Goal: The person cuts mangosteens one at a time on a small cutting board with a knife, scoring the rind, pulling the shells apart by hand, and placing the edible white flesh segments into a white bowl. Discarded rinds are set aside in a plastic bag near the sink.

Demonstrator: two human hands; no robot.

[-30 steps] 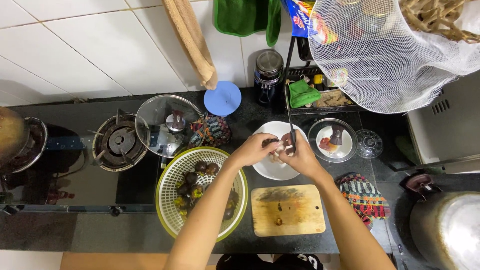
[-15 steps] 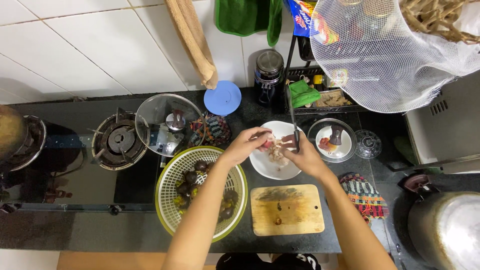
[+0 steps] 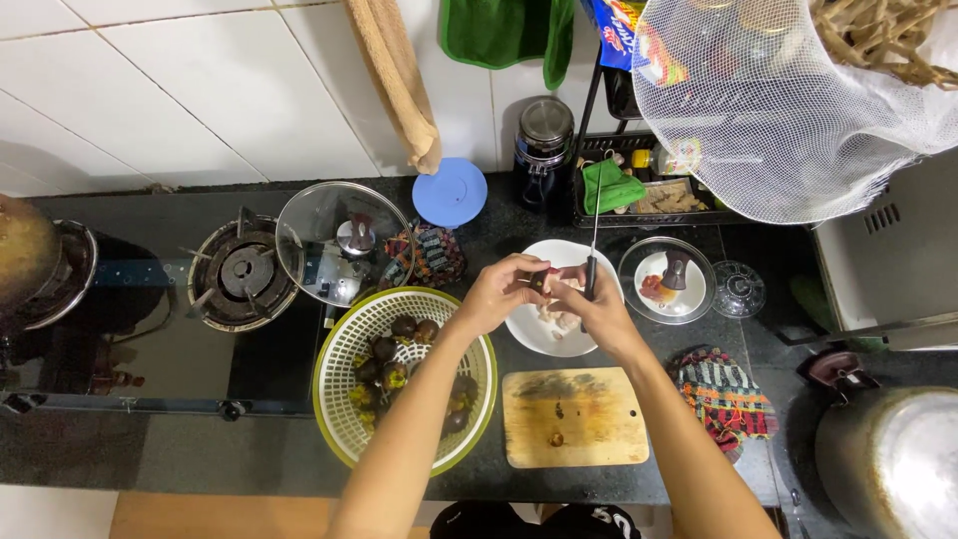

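From the head camera, looking straight down on a dark counter: both hands meet above a white bowl (image 3: 544, 329) at the middle of the counter. The left hand (image 3: 499, 291) has its fingers curled shut around a small dark fruit (image 3: 539, 282), held over the near-left part of the bowl. The right hand (image 3: 597, 311) is closed on the black handle of a knife (image 3: 593, 240), whose thin blade points away from the person toward the back wall. The two hands are touching or very nearly so at the fruit. Pale pieces lie inside the bowl under the hands.

Just left of the bowl stands a green and white basket (image 3: 344, 344) with more dark round fruit in it; the left forearm crosses its right edge. A wooden cutting board (image 3: 574, 417) lies in front of the bowl, nearer the person. Right of the bowl sits a small metal dish (image 3: 667, 280) with reddish scraps, and beside it a small glass lid (image 3: 739, 288). Behind the basket a large glass lid (image 3: 334, 243) leans beside a gas burner (image 3: 239, 272). A blue round lid (image 3: 450, 192) lies near the back wall
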